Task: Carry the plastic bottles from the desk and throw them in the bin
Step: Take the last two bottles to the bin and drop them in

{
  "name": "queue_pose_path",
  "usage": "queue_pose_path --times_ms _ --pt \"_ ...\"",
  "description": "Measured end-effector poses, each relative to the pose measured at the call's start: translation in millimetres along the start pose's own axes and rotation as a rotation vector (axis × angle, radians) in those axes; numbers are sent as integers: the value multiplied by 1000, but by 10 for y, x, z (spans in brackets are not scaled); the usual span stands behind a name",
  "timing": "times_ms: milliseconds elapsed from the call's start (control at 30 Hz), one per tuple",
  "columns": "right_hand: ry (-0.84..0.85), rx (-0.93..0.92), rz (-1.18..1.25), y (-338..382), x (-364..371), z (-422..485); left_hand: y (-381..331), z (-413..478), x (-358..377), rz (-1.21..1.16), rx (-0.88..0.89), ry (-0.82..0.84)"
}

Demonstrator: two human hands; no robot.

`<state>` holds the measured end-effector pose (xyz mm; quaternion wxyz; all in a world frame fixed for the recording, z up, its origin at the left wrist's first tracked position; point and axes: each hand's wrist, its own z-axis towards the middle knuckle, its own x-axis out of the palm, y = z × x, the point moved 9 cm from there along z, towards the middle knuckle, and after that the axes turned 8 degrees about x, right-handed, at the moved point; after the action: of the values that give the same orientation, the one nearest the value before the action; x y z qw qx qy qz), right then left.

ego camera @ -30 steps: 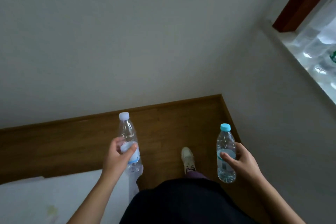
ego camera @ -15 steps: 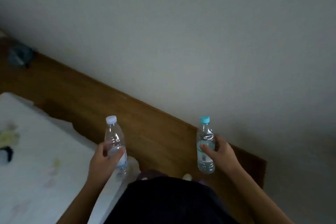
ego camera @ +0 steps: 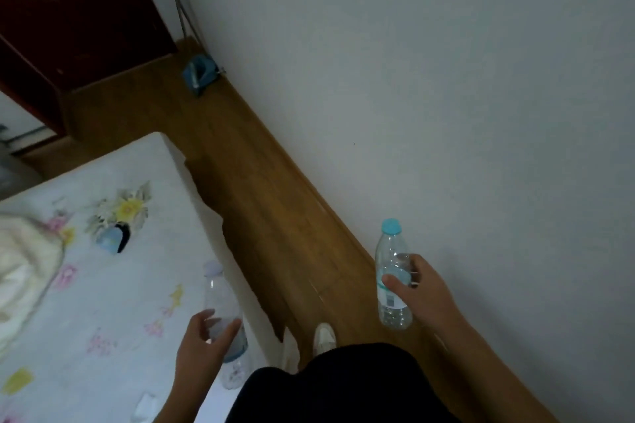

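My left hand (ego camera: 202,343) grips a clear plastic bottle with a white cap (ego camera: 220,299), held upright over the edge of a bed. In my right hand (ego camera: 422,288) is a second clear bottle with a light-blue cap (ego camera: 391,257), also upright, close to the white wall. Both bottles look nearly empty. No bin is in view.
A bed with a white flowered sheet (ego camera: 103,285) fills the lower left. A strip of wooden floor (ego camera: 268,209) runs between the bed and the wall (ego camera: 446,79). A blue dustpan (ego camera: 201,74) lies at the far end by a dark red cabinet (ego camera: 68,17). My shoe (ego camera: 324,336) is on the floor.
My view has swung left: the window and corner are gone, and the bed, the floor strip, the dustpan and the cabinet have come into sight. Both hands still hold their bottles.
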<state>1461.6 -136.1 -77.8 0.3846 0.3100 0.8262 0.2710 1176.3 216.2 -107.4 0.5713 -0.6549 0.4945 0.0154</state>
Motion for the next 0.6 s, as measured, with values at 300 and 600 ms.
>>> queue_pose_path --times_ms 300,600 --pt "-21 71 -117 376 -47 883 -1021 1346 143 -55 112 52" --pt "88 30 -152 1578 399 2424 -1598 2704 -134 -51 63 -73"
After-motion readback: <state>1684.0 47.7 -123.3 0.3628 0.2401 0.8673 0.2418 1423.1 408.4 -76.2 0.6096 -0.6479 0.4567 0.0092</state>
